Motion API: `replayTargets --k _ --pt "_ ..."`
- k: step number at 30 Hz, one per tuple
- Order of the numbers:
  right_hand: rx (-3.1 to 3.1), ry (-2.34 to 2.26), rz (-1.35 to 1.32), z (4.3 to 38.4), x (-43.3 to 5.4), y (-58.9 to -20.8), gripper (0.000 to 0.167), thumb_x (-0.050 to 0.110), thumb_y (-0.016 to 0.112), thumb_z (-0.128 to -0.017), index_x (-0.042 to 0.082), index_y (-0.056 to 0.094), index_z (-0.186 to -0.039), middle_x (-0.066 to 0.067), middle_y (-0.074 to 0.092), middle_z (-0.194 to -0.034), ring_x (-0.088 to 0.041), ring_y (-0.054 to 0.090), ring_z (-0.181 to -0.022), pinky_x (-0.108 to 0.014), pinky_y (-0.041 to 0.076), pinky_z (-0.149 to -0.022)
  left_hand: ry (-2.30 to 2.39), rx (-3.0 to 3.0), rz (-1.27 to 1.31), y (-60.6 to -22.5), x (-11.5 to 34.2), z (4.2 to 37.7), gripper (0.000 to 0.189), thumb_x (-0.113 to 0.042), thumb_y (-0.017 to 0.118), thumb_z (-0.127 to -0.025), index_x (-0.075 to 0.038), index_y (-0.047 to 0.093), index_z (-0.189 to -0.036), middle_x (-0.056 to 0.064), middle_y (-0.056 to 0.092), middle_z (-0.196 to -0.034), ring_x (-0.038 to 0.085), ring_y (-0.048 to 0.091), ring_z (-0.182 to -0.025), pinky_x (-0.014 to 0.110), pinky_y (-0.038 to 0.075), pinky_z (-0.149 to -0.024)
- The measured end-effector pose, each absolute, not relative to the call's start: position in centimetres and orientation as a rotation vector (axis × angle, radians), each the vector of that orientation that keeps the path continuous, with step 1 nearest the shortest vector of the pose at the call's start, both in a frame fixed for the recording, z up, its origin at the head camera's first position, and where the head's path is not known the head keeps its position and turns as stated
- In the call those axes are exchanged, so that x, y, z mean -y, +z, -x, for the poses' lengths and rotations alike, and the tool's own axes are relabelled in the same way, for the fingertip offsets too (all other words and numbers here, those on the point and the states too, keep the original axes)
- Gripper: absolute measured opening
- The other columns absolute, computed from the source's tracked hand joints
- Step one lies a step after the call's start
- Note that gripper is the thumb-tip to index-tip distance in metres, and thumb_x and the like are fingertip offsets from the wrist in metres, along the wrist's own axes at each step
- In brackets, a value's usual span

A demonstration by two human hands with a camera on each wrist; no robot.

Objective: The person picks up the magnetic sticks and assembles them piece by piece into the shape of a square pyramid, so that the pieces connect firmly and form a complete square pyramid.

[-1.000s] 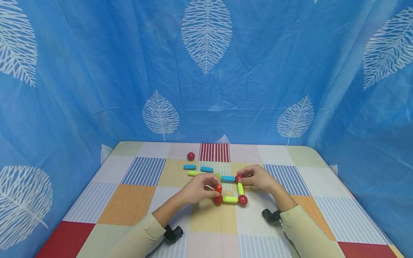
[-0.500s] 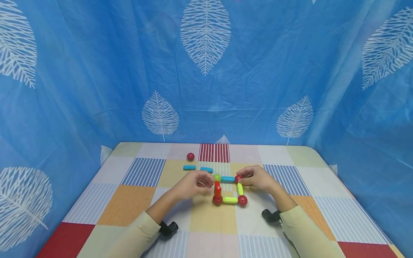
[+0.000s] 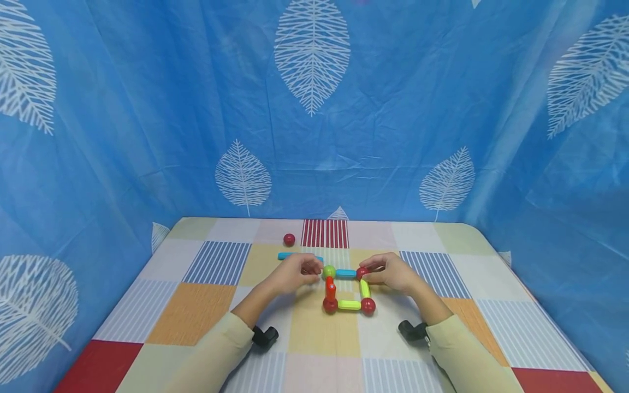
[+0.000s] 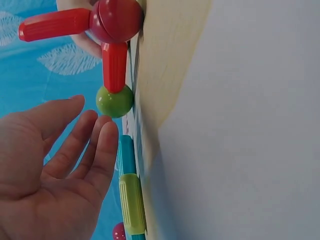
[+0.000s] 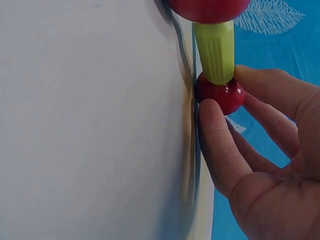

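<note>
Sticks and balls form a square on the table. My right hand (image 3: 391,272) pinches its far right red ball (image 5: 225,97) between thumb and fingers. My left hand (image 3: 296,273) is loosely spread beside the green ball (image 4: 115,101), holding nothing. A blue stick (image 3: 346,273) joins the green and held red balls. Yellow-green sticks (image 3: 365,289) form the right and near sides, with a red ball (image 3: 368,306) at their corner. At the near left red ball (image 3: 330,305), one red stick (image 4: 114,67) runs to the green ball and another red stick (image 4: 55,25) stands upright.
Behind my left hand lie loose blue sticks (image 3: 285,255), partly hidden, and a yellow-green stick (image 4: 132,202). A single red ball (image 3: 289,239) sits farther back. Blue leaf-print curtains (image 3: 314,164) surround the patchwork-covered table (image 3: 324,338) at the back and sides.
My left hand has let go of the upright red stick, drawn back left, then moved farther from me, beside the green ball. My right hand stays on the red ball.
</note>
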State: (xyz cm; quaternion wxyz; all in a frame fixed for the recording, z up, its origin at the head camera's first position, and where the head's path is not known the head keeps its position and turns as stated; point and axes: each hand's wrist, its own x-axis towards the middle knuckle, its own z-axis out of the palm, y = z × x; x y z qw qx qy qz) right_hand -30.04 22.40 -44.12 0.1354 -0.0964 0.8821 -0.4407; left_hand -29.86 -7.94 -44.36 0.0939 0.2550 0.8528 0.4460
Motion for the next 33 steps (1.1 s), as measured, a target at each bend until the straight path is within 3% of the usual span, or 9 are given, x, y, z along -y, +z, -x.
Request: replayTargets --k 9,19,25,33 --pt "-2.56 -1.274 0.294 30.1 -22.5 -44.2 0.03 0.012 0.078 -0.089 0.009 0.075 -0.118 -0.008 0.075 -0.114 -0.024 0.064 -0.103 -0.034 0.059 -0.085 1.261 -2.664 -0.675 -44.7 9.1 31.0 0.015 -0.003 0.072 -0.093 -0.005 0.072 -0.108 0.002 0.071 -0.095 0.014 0.064 -0.09 0.035 0.058 -0.088" --pt "-2.57 -1.269 0.267 30.0 -22.2 -44.0 0.028 0.01 0.077 -0.089 0.008 0.075 -0.117 -0.009 0.074 -0.115 -0.023 0.065 -0.1 -0.032 0.059 -0.082 1.236 -2.781 -0.761 -45.1 10.8 32.2 0.012 0.0 0.074 -0.09 0.0 0.073 -0.102 0.007 0.072 -0.092 0.016 0.066 -0.087 0.03 0.058 -0.082" --pt "-2.552 -1.281 0.209 29.8 -22.2 -44.0 0.031 0.01 0.078 -0.088 0.01 0.075 -0.119 -0.011 0.073 -0.118 -0.025 0.064 -0.103 -0.033 0.06 -0.082 1.212 -2.789 -0.732 -44.9 10.4 32.1 0.013 -0.001 0.074 -0.091 -0.001 0.074 -0.103 0.007 0.073 -0.095 0.016 0.066 -0.089 0.034 0.059 -0.085" --pt "-2.487 -1.305 0.156 27.9 -21.6 -43.0 0.031 0.012 0.083 -0.084 0.005 0.063 -0.107 -0.011 0.059 -0.095 -0.022 0.062 -0.076 -0.032 0.058 -0.066 1.129 -2.716 -0.808 -44.4 8.4 32.0 0.02 -0.004 0.071 -0.095 -0.004 0.075 -0.114 0.009 0.075 -0.11 0.022 0.069 -0.103 0.041 0.058 -0.096"
